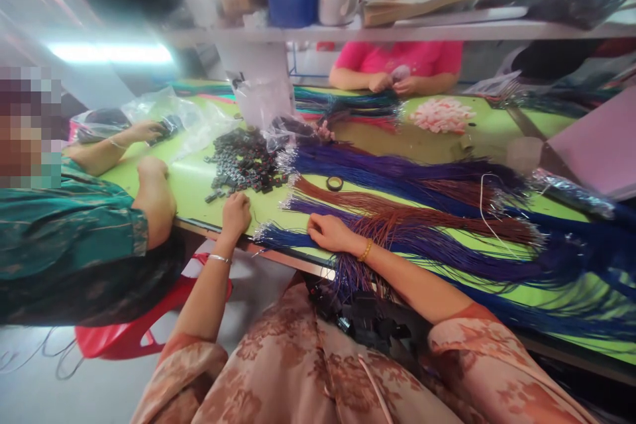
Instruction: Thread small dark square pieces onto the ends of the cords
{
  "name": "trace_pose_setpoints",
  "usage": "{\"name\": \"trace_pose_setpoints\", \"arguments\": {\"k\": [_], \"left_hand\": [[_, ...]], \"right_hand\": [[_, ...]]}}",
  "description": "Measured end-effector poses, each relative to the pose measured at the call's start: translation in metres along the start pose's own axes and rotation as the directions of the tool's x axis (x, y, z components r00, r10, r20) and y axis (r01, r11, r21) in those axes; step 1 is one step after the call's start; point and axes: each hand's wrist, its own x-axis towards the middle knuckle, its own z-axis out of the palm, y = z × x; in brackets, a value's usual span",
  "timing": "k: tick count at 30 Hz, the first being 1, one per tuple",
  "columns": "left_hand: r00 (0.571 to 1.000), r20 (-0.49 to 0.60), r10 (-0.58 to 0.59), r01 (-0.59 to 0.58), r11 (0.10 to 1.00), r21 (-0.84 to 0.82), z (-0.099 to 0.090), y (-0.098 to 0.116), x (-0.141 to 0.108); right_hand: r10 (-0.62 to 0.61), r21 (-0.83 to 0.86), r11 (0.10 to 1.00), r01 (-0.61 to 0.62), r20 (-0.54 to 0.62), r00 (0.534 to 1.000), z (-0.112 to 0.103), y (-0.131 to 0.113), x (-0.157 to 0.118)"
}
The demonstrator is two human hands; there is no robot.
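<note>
My left hand is at the table's front edge with its fingers curled inward. It is close to a heap of small black plastic connectors, and whatever the fingers may hold is hidden. To the right, my right hand bends its fingers over a bundle of blue wires with bright metal ends. Brown wires and purple wires lie just beyond it, and some strands droop over the edge under my wrist. More black parts are gathered in my lap.
A roll of dark tape rests among the wires. On the left a co-worker's arm leans on the green table. Across it, a person in pink sits behind a pile of pale pink pieces. A shelf crosses above.
</note>
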Motion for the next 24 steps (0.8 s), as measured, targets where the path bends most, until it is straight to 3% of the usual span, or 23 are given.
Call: {"name": "trace_pose_setpoints", "arguments": {"k": [3,7,10,13,16,19,24], "left_hand": [[0.997,-0.025,-0.069,0.067,0.994,-0.085,-0.001,-0.006,-0.001],[0.984,0.033,-0.177,0.181,0.971,-0.156,-0.005,-0.012,-0.003],[0.974,-0.025,-0.226,0.215,0.950,-0.225,-0.009,-0.015,-0.008],[0.952,-0.062,-0.298,0.246,0.874,-0.419,-0.012,-0.013,-0.014],[0.951,-0.020,-0.307,0.213,0.704,-0.677,-0.017,0.002,-0.023],[0.971,0.019,-0.237,0.146,0.529,-0.836,-0.026,0.027,-0.036],[0.980,0.164,-0.110,0.195,0.420,-0.886,-0.039,0.067,-0.060]], "right_hand": [[-0.023,0.147,0.989,0.025,-0.012,1.000,0.001,0.004,0.001],[-0.043,0.162,0.986,0.050,-0.045,0.998,0.001,0.004,0.002],[-0.038,0.228,0.972,0.047,-0.044,0.998,0.001,0.002,0.003],[-0.028,0.251,0.967,0.036,-0.035,0.999,0.002,0.002,0.004],[-0.048,0.271,0.962,0.044,0.005,0.999,0.002,0.001,0.006],[-0.045,0.230,0.972,0.040,0.013,0.999,0.002,-0.003,0.006],[-0.010,0.175,0.985,0.007,0.018,1.000,0.000,-0.006,0.005]]}}
